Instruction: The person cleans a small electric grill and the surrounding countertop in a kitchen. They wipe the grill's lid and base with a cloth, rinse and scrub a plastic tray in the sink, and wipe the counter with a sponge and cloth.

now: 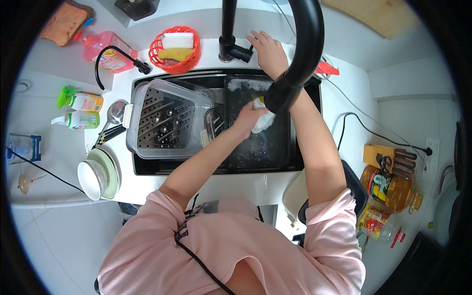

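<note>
My left hand (247, 118) grips a soapy white sponge or cloth (264, 122) with a bit of yellow at its top, over a dark rectangular tray (258, 155) in the black sink (180, 172). Suds lie on the tray. My right hand (268, 51) reaches past the sink's back edge, fingers spread, beside the small lever of the black faucet base (232, 51); whether a fingertip touches the lever cannot be told. The faucet's thick black spout (309, 40) arches over my right forearm. Left of the tray, a clear plastic bin (173, 149) surrounds a perforated metal rack (162, 121).
A red basket (197, 55) with sponges and a pink soap bottle (107, 51) stand behind the sink. Spray bottles (86, 101), a ladle (117, 111) and stacked bowls (92, 180) are at left. A knife block (372, 154) and oil bottle (387, 188) stand at right, near cords.
</note>
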Demonstrator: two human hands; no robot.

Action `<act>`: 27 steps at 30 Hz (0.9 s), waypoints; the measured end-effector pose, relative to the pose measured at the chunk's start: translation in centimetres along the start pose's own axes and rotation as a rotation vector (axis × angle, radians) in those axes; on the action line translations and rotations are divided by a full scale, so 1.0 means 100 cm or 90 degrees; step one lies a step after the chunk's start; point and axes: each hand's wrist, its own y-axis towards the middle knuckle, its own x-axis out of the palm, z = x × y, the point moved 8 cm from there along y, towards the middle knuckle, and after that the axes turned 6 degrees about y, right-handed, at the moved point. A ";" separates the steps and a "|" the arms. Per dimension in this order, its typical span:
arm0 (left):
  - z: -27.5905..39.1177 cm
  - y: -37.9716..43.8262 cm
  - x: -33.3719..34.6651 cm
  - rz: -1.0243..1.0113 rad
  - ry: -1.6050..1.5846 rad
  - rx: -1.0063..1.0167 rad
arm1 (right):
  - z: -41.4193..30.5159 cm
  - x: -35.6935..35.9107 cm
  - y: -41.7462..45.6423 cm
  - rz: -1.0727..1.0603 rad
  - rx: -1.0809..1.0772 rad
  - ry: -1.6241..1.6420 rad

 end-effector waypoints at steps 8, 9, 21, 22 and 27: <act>-0.002 0.015 0.017 0.008 0.052 0.092 | 0.022 0.008 -0.019 -0.072 0.148 0.041; 0.000 0.012 0.017 0.013 0.063 0.091 | 0.020 0.007 -0.021 -0.067 0.152 0.052; 0.032 -0.004 -0.025 0.046 -0.068 0.177 | -0.046 0.038 -0.212 0.208 0.891 1.162; 0.026 -0.003 -0.033 0.088 -0.047 0.161 | -0.040 0.028 -0.211 0.274 0.840 1.041; -0.012 0.005 -0.036 0.144 -0.208 -0.089 | -0.048 -0.024 -0.164 0.249 0.607 0.573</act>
